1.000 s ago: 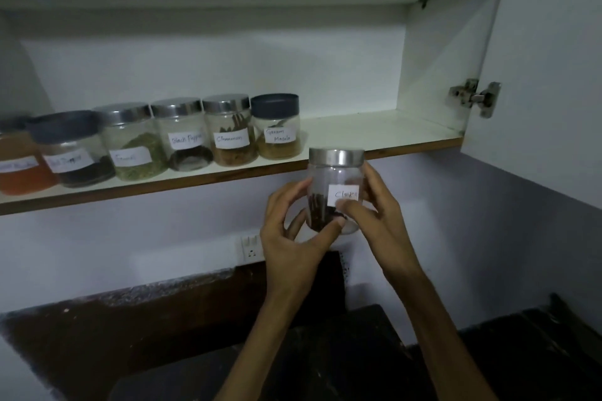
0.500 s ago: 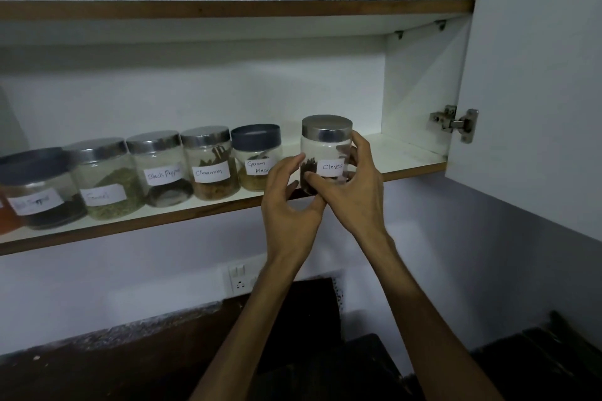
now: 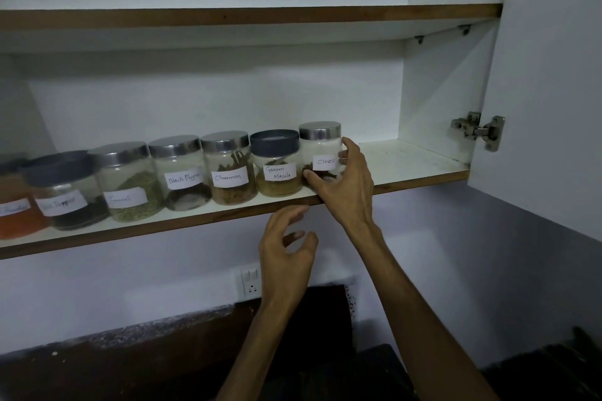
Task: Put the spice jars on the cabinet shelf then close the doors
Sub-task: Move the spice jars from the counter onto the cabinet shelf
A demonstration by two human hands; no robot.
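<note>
Nearest us lies a dark, speckled desk (image 3: 97,365), its surface rough and dim; above it, on the pale wall, sits a white wall socket (image 3: 250,282); our left hand (image 3: 286,257) hangs just below the shelf edge, fingers loosely curled and holding nothing; our right hand (image 3: 345,185) reaches up over the wood-edged cabinet shelf (image 3: 420,169), thumb and fingers curved round the Cloves jar (image 3: 321,153). That jar is a squat round glass cylinder with a brushed metal lid and a white handwritten label, dark cloves at its bottom; it stands upright on the shelf at the right end of the row, just beside the Garam Masala jar (image 3: 277,166) with its dark plastic lid; further left stand the Cinnamon jar (image 3: 228,169) and the Black Pepper jar (image 3: 182,172); at far right the white door (image 3: 553,75) stands open on a metal hinge (image 3: 479,132).
</note>
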